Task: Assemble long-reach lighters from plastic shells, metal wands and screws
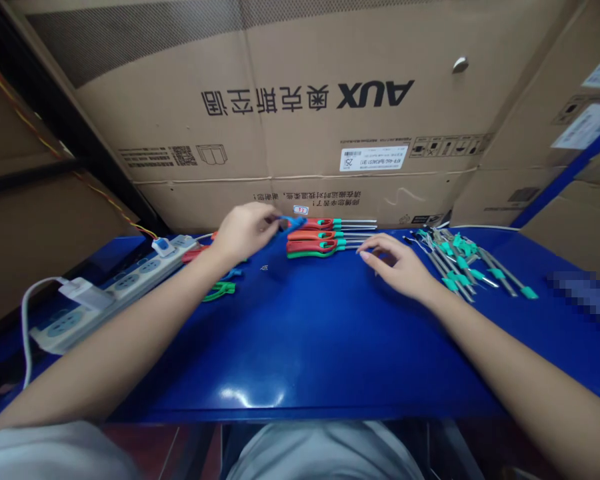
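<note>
You are apparently working at a small workshop's assembly bench: printed cardboard (280, 140) is walling in the blue tabletop (305, 333), a power strip (130, 281) is serving your left side, and lighters (313, 247) and green-fitted metal rods (461, 263) are lying in batches.

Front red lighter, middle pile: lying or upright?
Lying. The red lighter stretches sideways above the blue table, its metal rod pointing toward the right hand.

1. You see upside-down "AUX 奥克斯空调" on the cardboard (290, 147), upper centre of the frame.
2. You find "25" inverted on its white label (374, 159), right of centre.
3. Mid-frame, you read "师傅您辛苦了!", also inverted, on the cardboard.
</note>
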Demonstrator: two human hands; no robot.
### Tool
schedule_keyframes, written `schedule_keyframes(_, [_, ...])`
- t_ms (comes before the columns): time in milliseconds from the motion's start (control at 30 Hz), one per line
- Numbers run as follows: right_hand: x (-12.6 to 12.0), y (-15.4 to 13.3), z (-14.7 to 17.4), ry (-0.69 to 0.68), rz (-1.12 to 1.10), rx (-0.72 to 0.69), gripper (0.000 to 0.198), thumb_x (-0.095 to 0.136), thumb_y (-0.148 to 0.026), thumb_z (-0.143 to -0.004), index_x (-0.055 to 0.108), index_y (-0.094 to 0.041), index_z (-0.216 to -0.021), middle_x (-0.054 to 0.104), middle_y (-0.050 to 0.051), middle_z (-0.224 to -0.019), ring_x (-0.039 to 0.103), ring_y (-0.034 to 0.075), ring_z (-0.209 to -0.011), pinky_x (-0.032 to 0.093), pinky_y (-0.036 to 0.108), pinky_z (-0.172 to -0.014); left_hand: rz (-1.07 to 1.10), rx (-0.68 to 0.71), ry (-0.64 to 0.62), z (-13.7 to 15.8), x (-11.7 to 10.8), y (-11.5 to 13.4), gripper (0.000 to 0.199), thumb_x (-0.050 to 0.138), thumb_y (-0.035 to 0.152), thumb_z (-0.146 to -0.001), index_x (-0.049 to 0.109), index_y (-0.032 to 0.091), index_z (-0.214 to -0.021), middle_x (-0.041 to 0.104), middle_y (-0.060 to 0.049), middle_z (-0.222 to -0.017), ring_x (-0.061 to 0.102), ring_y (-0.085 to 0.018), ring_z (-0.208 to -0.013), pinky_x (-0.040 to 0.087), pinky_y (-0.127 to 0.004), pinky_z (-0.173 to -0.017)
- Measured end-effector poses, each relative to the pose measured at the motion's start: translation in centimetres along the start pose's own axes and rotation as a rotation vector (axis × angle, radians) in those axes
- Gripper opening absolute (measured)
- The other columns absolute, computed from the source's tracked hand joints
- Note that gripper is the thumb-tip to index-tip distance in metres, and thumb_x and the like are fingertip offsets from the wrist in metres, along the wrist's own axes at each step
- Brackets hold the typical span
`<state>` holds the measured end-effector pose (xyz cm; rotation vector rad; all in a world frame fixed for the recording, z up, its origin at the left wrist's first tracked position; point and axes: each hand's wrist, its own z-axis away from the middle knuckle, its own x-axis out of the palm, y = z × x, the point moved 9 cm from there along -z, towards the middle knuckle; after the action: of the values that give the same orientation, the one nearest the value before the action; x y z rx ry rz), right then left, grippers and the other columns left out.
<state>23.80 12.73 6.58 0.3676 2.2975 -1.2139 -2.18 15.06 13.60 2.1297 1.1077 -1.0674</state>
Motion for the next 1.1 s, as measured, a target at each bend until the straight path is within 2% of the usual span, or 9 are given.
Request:
schedule_keyframes(133, [4.1,-0.6,1.1,-0.275,-0.273,0.064,0.050,0.062,-0.048,-0.090,0.047,-0.027,-0.133,0.055,0.009,-0.126,0.058,0.011,-0.072,0.052,0.026,-0.059,-0.151,0.314,-0.110,2.3,2.8,8.1,0.030,0.045,0.025,-0.098,0.073,0.017,-0.093,0.073,-0.008,-0.083,0.066,-0.022,-0.081,0.049,-0.035,-0.074])
schedule_keyframes(233, [5.3,-1.3,1.6,-0.342,-0.240,0.017,0.046,0.067,-0.044,-0.089,0.050,-0.025,-0.128,0.057,0.008,-0.120,0.057,0.011,-0.078,0.051,0.025,-0.065,-0.189,0.469,-0.129,4.3,4.8,11.9,0.030,0.044,0.023,-0.101,0.071,0.016,-0.091,0.070,-0.008,-0.079,0.064,-0.021,-0.077,0.045,-0.033,-0.067])
schedule_keyframes(333, [5.5,-1.3,1.8,-0.371,-0.158,-0.013,0.028,0.065,-0.038,-0.091,0.056,-0.022,-0.113,0.058,0.004,-0.106,0.056,0.010,-0.073,0.048,0.024,-0.062,-0.171,0.514,-0.122,5.5,6.1,13.3,0.030,0.042,0.024,-0.102,0.070,0.016,-0.094,0.069,-0.007,-0.078,0.062,-0.019,-0.074,0.042,-0.032,-0.064])
schedule_keyframes(467, [5.3,-1.4,2.0,-0.425,-0.026,-0.098,0.014,0.066,-0.029,-0.090,0.061,-0.020,-0.098,0.061,0.003,-0.099,0.053,0.010,-0.070,0.047,0.025,-0.064,-0.078,0.489,-0.159,6.3,7.1,13.2,0.023,0.049,0.026,-0.101,0.070,0.017,-0.102,0.071,-0.006,-0.085,0.064,-0.020,-0.080,0.044,-0.031,-0.067])
schedule_keyframes(567, [5.1,-1.6,2.2,-0.439,0.046,-0.144,0.015,0.067,-0.024,-0.088,0.064,-0.020,-0.102,0.064,0.003,-0.095,0.053,0.013,-0.073,0.049,0.027,-0.069,0.069,0.427,-0.248,6.8,7.5,12.5,0.021,0.056,0.032,-0.099,0.069,0.020,-0.111,0.073,-0.005,-0.098,0.067,-0.020,-0.090,0.048,-0.031,-0.077])
schedule_keyframes(733, [5.6,-2.6,2.7,-0.479,0.065,-0.239,0.021,0.067,-0.028,-0.090,0.068,-0.025,-0.111,0.057,0.006,-0.111,0.060,0.018,-0.102,0.050,0.035,-0.096,0.243,0.201,-0.406,7.8,7.1,9.9,0.070,0.077,0.056,-0.078,0.058,0.021,-0.136,0.067,-0.011,-0.125,0.064,-0.029,-0.112,0.051,-0.039,-0.095])
schedule_keyframes(800, [6.1,-2.7,2.9,-0.488,0.102,-0.261,0.022,0.065,-0.030,-0.092,0.069,-0.026,-0.113,0.055,0.007,-0.116,0.059,0.020,-0.108,0.049,0.037,-0.101,0.262,0.121,-0.434,8.2,6.5,8.6,0.076,0.080,0.054,-0.075,0.055,0.024,-0.140,0.064,-0.012,-0.131,0.062,-0.031,-0.118,0.050,-0.042,-0.099])
schedule_keyframes(967, [6.6,-2.9,2.8,-0.407,0.180,-0.294,0.031,0.052,-0.029,-0.099,0.062,-0.027,-0.128,0.056,0.009,-0.120,0.060,0.021,-0.107,0.051,0.040,-0.097,0.367,-0.057,-0.438,9.1,5.6,5.6,0.071,0.078,0.048,-0.077,0.054,0.027,-0.140,0.064,-0.009,-0.124,0.069,-0.024,-0.096,0.057,-0.035,-0.085])
schedule_keyframes(1100, [7.4,-2.7,2.9,-0.402,0.271,-0.325,0.034,0.050,-0.029,-0.100,0.059,-0.027,-0.133,0.056,0.011,-0.124,0.060,0.023,-0.109,0.052,0.042,-0.096,0.374,-0.086,-0.431,9.5,6.4,5.1,0.060,0.076,0.038,-0.079,0.058,0.024,-0.135,0.069,-0.006,-0.104,0.068,-0.022,-0.086,0.058,-0.034,-0.076])
